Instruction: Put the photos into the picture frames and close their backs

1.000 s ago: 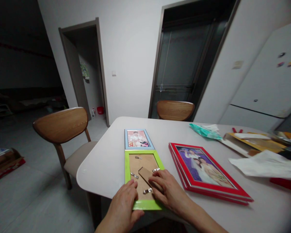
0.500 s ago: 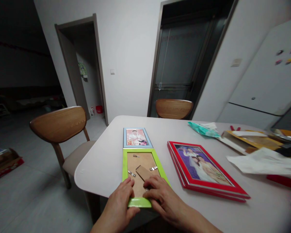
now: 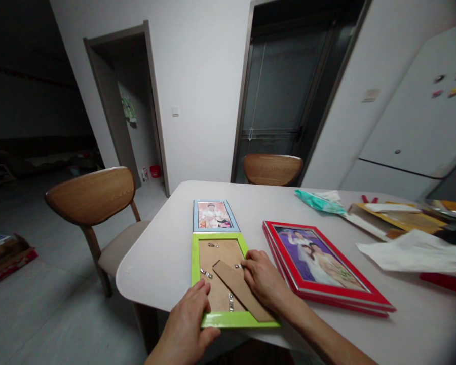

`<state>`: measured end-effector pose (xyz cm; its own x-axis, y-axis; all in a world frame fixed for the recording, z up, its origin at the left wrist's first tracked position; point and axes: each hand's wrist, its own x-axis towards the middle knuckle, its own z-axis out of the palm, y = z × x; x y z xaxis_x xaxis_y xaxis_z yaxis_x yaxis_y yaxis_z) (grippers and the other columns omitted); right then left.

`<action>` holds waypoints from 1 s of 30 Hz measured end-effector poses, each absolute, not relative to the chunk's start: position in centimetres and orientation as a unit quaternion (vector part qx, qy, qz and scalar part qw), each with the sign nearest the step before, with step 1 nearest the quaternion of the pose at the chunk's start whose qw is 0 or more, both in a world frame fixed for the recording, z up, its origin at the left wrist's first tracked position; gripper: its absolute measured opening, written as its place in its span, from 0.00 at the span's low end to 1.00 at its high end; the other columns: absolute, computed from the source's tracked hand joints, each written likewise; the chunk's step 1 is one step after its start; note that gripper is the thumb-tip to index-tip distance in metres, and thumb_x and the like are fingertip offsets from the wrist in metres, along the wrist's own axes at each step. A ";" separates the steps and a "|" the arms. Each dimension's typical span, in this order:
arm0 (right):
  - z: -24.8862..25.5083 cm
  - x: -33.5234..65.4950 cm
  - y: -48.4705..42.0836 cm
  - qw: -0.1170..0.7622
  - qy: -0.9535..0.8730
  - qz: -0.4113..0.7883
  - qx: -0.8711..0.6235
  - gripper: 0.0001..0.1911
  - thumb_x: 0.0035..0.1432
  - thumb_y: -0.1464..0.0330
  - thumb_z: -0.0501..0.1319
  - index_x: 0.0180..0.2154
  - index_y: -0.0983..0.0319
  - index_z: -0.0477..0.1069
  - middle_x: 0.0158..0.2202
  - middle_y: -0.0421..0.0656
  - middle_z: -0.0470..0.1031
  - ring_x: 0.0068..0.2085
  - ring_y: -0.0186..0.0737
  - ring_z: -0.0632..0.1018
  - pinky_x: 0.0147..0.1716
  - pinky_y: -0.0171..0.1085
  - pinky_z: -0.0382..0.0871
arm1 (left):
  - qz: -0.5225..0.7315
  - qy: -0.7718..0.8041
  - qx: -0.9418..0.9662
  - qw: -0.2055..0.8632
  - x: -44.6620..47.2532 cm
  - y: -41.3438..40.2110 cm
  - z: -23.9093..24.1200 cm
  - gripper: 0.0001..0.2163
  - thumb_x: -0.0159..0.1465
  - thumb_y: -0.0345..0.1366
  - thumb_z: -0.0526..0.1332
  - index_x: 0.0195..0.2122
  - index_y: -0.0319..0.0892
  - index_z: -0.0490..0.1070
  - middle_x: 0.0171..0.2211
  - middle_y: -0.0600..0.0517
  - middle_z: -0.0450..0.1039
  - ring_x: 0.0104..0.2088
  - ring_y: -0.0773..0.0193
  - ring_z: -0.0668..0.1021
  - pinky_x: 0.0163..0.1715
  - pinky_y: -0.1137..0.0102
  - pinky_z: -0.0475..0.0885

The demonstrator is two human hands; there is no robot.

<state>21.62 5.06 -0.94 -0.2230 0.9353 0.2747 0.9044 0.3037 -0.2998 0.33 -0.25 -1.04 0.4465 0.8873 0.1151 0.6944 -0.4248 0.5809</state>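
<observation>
A green picture frame (image 3: 196,263) lies face down at the near edge of the white table (image 3: 163,248). Its brown backing board shows, with a long stand strip (image 3: 240,290) and small metal clips. My left hand (image 3: 192,317) rests on the frame's lower left corner, fingers curled over its edge. My right hand (image 3: 264,278) lies on the frame's right side, fingertips pinching at a metal clip (image 3: 237,265) by the stand's top end. A small blue frame (image 3: 215,215) with a photo lies just beyond the green one.
A stack of red frames (image 3: 323,263) with a wedding photo lies to the right. Farther right are papers (image 3: 414,251), a teal bag (image 3: 317,203) and envelopes. Wooden chairs stand at the left (image 3: 93,195) and the far side (image 3: 272,170). A fridge (image 3: 414,116) is at the right.
My right hand has moved up the frame from its lower part to the right-side clip, uncovering the whole stand strip. My left hand stays at the lower left corner.
</observation>
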 end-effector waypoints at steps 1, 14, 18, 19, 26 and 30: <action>-1.0 21.6 5.0 0.209 -0.779 0.039 -0.590 0.14 0.53 0.72 0.48 0.26 0.65 0.71 0.32 0.47 0.66 0.37 0.39 0.65 0.38 0.35 0.57 | 0.209 0.483 0.818 0.234 0.3 -0.2 -1.1 0.15 0.47 0.29 0.61 0.37 0.39 0.66 0.53 0.43 0.59 0.55 0.58 0.59 0.53 0.61 0.56; 0.0 16.6 4.7 0.217 -0.837 0.090 -0.493 0.13 0.55 0.70 0.49 0.31 0.61 0.72 0.32 0.43 0.68 0.36 0.36 0.66 0.36 0.34 0.56 | 0.236 0.465 0.821 0.234 0.0 -0.1 -1.8 0.21 0.46 0.28 0.62 0.43 0.39 0.65 0.52 0.43 0.61 0.54 0.57 0.60 0.53 0.60 0.57; -0.1 15.0 5.4 0.186 -0.860 0.055 -0.472 0.12 0.55 0.67 0.51 0.27 0.61 0.72 0.30 0.43 0.68 0.35 0.36 0.64 0.34 0.34 0.54 | 0.234 0.466 0.821 0.233 0.1 -0.2 -1.8 0.24 0.46 0.28 0.62 0.46 0.37 0.63 0.51 0.42 0.62 0.54 0.57 0.61 0.53 0.61 0.57; -0.1 15.0 5.5 0.181 -0.866 0.051 -0.464 0.13 0.55 0.67 0.51 0.26 0.61 0.71 0.30 0.43 0.68 0.34 0.35 0.64 0.34 0.34 0.54 | 0.235 0.464 0.821 0.234 0.1 -0.1 -1.8 0.23 0.46 0.28 0.62 0.46 0.37 0.64 0.51 0.42 0.62 0.54 0.57 0.61 0.53 0.62 0.57; -0.2 15.7 5.7 0.203 -0.866 0.076 -0.450 0.12 0.55 0.68 0.51 0.31 0.58 0.73 0.31 0.41 0.69 0.36 0.35 0.65 0.34 0.34 0.54 | 0.230 0.464 0.821 0.241 0.1 -0.1 -1.6 0.19 0.45 0.28 0.63 0.40 0.38 0.67 0.51 0.43 0.62 0.54 0.56 0.60 0.53 0.61 0.57; -0.1 15.3 5.4 0.199 -0.859 0.098 -0.462 0.10 0.53 0.68 0.53 0.32 0.56 0.73 0.30 0.41 0.70 0.36 0.36 0.65 0.34 0.34 0.54 | 0.228 0.466 0.820 0.242 0.1 -0.2 -1.7 0.23 0.44 0.26 0.63 0.43 0.36 0.65 0.52 0.42 0.61 0.54 0.57 0.60 0.53 0.62 0.57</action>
<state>15.33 5.43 -0.14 -0.4936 0.8329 0.2503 0.7550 0.5533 -0.3520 0.07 -0.25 -1.73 0.4615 0.8746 0.1488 0.6539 -0.4486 0.6092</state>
